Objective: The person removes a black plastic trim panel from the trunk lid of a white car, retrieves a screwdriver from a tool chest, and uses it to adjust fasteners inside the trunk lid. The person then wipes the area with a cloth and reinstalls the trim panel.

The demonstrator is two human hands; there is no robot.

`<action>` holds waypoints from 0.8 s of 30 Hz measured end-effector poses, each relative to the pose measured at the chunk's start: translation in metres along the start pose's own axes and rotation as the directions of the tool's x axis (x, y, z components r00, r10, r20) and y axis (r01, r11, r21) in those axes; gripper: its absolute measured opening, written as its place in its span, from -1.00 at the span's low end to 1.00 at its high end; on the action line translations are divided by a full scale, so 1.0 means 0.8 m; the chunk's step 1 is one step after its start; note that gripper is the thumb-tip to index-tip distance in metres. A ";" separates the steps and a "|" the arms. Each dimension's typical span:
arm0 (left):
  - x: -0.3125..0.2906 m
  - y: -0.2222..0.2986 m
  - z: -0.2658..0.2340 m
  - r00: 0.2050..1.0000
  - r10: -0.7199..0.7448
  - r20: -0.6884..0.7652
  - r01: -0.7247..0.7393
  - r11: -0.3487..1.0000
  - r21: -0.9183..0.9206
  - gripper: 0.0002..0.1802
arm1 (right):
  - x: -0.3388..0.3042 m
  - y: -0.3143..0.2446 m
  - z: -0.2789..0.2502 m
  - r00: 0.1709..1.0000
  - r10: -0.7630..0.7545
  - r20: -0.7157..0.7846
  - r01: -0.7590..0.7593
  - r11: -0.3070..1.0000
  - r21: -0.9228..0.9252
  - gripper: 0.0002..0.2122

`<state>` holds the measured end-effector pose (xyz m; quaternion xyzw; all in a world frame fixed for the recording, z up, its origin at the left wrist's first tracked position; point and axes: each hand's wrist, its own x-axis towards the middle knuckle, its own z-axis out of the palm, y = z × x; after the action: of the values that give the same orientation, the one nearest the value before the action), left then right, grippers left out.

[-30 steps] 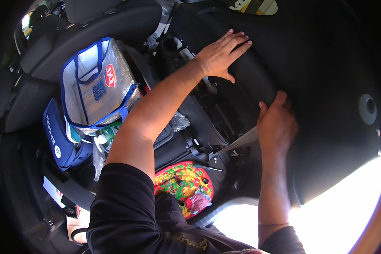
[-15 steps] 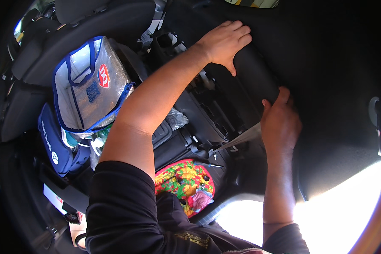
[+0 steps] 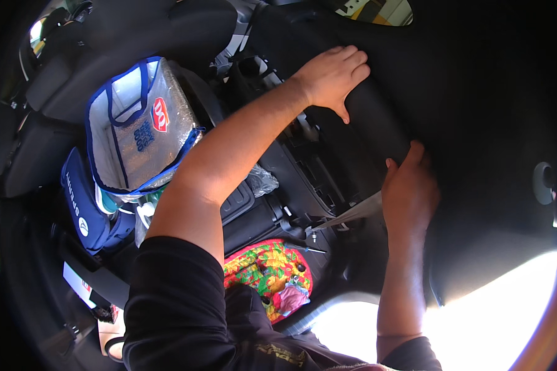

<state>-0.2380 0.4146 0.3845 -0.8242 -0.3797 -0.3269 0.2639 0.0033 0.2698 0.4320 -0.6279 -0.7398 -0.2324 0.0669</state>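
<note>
A long black trim panel (image 3: 371, 114) runs along the side of a car's interior. My left hand (image 3: 333, 75) grips its upper part, fingers curled over the ridge and thumb spread down the near face. Lower down, my right hand (image 3: 410, 193) holds the panel's other end, with thumb and forefinger on its edge and the other fingers in shadow. A grey seat belt strap (image 3: 351, 211) stretches from beside my right hand to the floor. Left of the panel, an uncovered recess (image 3: 319, 170) shows dark inner parts.
A silver insulated bag (image 3: 167, 139) with blue edging stands open at left, beside a navy bag (image 3: 83, 207). Near me lie a bright floral mat (image 3: 269, 263) bearing small dark parts and a pink cloth (image 3: 291, 299), plus a thin screwdriver (image 3: 307, 248). Clear plastic (image 3: 263, 180) lies beyond.
The whole view has shifted slightly, with most things now a little lower in it. Both hands keep their places on the panel.
</note>
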 end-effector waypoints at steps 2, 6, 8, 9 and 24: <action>-0.012 0.000 0.001 0.995 0.023 -0.095 -0.026 0.999 -0.036 -0.04 | 0.001 0.002 0.000 0.999 -0.015 -0.030 0.016 0.999 0.034 -0.55; -0.023 -0.040 0.011 0.902 -0.312 -0.297 0.273 0.948 -0.167 -0.51 | 0.000 0.000 -0.005 1.000 -0.005 -0.001 0.005 0.999 0.039 -0.54; 0.005 -0.087 0.024 0.801 -0.545 -0.250 0.503 0.838 -0.214 -0.58 | -0.001 -0.002 -0.009 1.000 0.012 0.016 -0.012 0.999 0.035 -0.54; 0.019 -0.108 0.030 0.752 -0.644 -0.141 0.613 0.762 -0.209 -0.54 | 0.000 -0.004 -0.011 1.000 0.014 0.025 -0.015 1.000 0.027 -0.54; 0.083 -0.129 0.017 0.551 -0.736 0.394 0.717 0.659 0.227 -0.38 | 0.000 -0.005 -0.002 1.000 0.004 -0.016 -0.005 0.999 -0.051 -0.49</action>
<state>-0.2828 0.5132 0.4444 -0.6400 -0.7422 -0.1974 0.0254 -0.0010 0.2686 0.4320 -0.6291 -0.7318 -0.2559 0.0572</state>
